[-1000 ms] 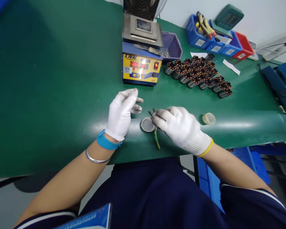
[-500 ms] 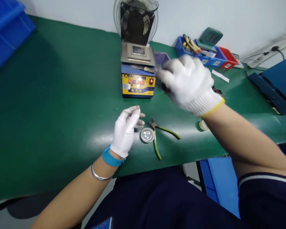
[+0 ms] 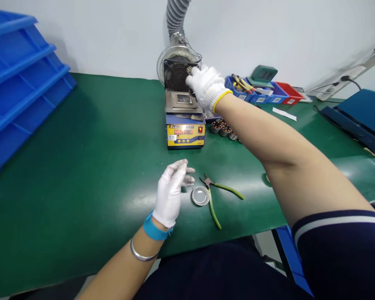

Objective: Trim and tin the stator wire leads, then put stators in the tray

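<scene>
My right hand [image 3: 206, 85], in a white knit glove with a yellow cuff, is raised over the back right of the solder pot [image 3: 185, 135]. Its fingers are closed around a small dark part, mostly hidden by the glove. Metal shines in the pot's square opening [image 3: 183, 98]. On the green table, my left hand [image 3: 171, 189] has loosely bent fingers, thumb near the index finger, and nothing visible in them. Just right of it sits a small round dish [image 3: 201, 196] of clear liquid. Green-handled cutting pliers [image 3: 210, 183] lie spread beside the dish.
Behind the pot stands a fume fan [image 3: 177, 77] with a grey hose [image 3: 177, 16]. Several wound motor stators [image 3: 225, 130] lie right of the pot. Tool bins [image 3: 256, 96] line the wall; stacked blue crates [image 3: 21, 79] stand left, a blue case [image 3: 359, 118] right.
My right hand has moved from the pot's right front to above its back right. My left hand keeps its pose near the dish. The view has tilted up, showing the hose and more crates.
</scene>
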Demonstrator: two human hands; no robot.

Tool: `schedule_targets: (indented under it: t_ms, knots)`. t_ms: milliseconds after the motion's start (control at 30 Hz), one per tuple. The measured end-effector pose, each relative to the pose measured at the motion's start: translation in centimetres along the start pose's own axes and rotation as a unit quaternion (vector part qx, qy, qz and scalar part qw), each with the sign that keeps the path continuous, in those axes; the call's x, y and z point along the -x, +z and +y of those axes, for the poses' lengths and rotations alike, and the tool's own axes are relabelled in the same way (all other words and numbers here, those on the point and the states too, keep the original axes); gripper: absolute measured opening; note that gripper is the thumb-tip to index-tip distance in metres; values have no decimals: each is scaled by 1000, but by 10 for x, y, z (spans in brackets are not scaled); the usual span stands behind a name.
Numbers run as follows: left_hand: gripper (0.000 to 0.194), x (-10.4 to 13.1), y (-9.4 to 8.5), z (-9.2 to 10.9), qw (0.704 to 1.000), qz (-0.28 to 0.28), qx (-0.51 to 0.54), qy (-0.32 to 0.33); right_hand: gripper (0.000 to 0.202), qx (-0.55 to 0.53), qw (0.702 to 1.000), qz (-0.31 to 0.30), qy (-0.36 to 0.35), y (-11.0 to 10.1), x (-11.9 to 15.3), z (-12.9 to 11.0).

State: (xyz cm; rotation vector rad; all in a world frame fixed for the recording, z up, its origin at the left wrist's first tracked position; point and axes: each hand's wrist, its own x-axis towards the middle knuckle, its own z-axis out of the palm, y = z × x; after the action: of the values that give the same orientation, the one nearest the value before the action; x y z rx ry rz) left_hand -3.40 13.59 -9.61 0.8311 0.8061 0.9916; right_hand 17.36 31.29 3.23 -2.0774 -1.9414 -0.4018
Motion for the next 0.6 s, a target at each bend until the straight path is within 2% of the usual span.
schedule_targets:
  t_ms: [100,167,267,333,467,600]
  knots:
    - [49,6,2,3,1000,-6,10,-13,32,39,999,12,11,-13,-1,10]
    - [50,8,3,4,1000,-15,16,-22,37,0,999,20,44,-18,-4,13]
    - [50,9,3,4,999,-19,20,-26,45,-48,995,6,85,-15,-8,8]
    - [49,7,3,4,999,-15,21,-27,50,-54,995,-9,84,-9,-10,1]
    - [52,1,1,3,999,-8,21,-26,39,-77,993,-14,85,0,-12,-10]
    - [55,-2,0,2,999,5,22,-25,30,-184,976,26,115,-11,-4,-1]
